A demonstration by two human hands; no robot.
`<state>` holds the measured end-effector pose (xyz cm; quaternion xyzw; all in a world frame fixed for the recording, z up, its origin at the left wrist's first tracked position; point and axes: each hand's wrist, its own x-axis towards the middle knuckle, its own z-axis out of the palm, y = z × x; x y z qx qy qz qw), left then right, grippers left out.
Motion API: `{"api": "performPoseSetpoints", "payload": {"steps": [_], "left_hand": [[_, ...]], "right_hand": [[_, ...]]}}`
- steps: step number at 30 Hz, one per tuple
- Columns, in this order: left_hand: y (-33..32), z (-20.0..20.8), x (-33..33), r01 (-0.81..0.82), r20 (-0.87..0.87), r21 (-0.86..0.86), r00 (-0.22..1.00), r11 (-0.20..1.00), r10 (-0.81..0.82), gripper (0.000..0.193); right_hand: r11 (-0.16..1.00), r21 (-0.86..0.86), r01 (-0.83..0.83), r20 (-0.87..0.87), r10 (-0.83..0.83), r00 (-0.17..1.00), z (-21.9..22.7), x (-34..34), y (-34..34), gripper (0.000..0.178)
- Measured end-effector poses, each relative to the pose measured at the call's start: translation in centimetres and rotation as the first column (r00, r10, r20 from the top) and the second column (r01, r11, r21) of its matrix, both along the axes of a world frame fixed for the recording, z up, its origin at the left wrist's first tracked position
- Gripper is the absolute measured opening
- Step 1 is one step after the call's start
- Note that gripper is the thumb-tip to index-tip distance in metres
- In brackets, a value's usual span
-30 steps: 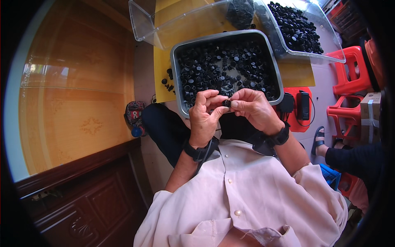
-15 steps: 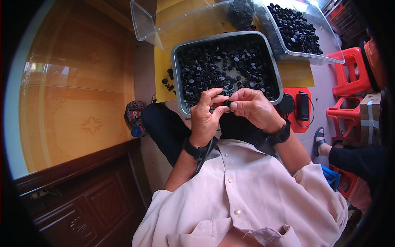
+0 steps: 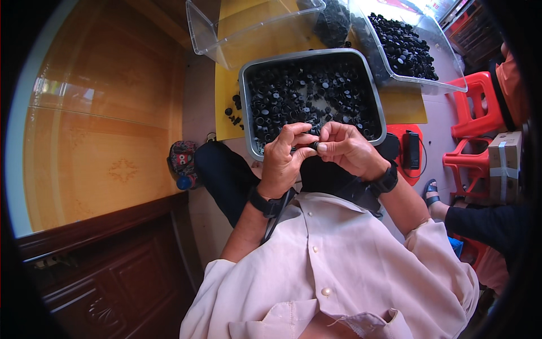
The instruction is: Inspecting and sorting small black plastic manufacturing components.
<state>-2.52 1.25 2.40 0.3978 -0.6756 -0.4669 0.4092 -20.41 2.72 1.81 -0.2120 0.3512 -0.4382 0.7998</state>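
Just above the near rim of a metal tray (image 3: pixel 381 113), my two hands meet around a small black round part (image 3: pixel 314 145). My left hand (image 3: pixel 287 155) pinches it between thumb and fingertips. My right hand (image 3: pixel 349 148) is closed on its other side, thumb and forefinger pressed together at it. The fingers cover most of the part, so its exact shape is hidden. Many small black caps and rings (image 3: pixel 276 96) fill the tray in a loose layer, some with grey faces.
Beyond the tray stand an empty-looking clear plastic bin (image 3: pixel 257 27) and another clear bin (image 3: pixel 420 85) heaped with black caps. Loose black pieces (image 3: pixel 232 113) lie on the yellow sheet (image 3: pixel 226 85). Red stools (image 3: pixel 474 107), a cardboard box (image 3: pixel 504 164) and another person's leg (image 3: pixel 480 223) are at right.
My hands stay at the small black part, with the right fingers shifted slightly around it. The whole view has tilted a little, so the tray and bins appear slightly lower.
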Motion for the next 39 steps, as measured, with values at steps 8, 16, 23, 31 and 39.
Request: {"api": "performPoseSetpoints", "payload": {"steps": [8, 16, 23, 31, 39], "left_hand": [[-0.1, 0.1, 0.1, 0.005, -0.037, 0.105, 0.999, 0.994, -0.001, 0.036], [-0.6, -0.5, 0.4, -0.085, -0.174, 0.232, 0.976, 0.969, 0.127, 0.044], [-0.2, -0.9, 0.4, -0.133, -0.059, 0.209, 0.987, 0.969, 0.148, 0.03], [-0.2, -1.3, -0.3, -0.178, 0.0, 0.253, 0.983, 0.951, 0.184, 0.026], [-0.2, -1.3, -0.6, -0.137, 0.042, 0.317, 0.991, 0.939, 0.13, 0.026]], "right_hand": [[1.0, 0.017, 0.025, 0.057, -0.026, 0.998, 0.5, 0.9, 0.2, 0.014], [0.748, -0.626, 0.221, -0.468, -0.587, 0.661, 6.2, -9.1, -1.4, 0.01], [0.513, -0.852, 0.104, -0.514, -0.858, 0.019, 7.7, -16.1, -3.5, 0.015], [0.737, -0.506, -0.449, -0.834, -0.551, 0.036, 2.7, -8.4, -1.4, 0.013], [0.778, -0.12, -0.616, -0.892, -0.357, -0.278, -0.2, -4.2, -3.4, 0.019]]}}
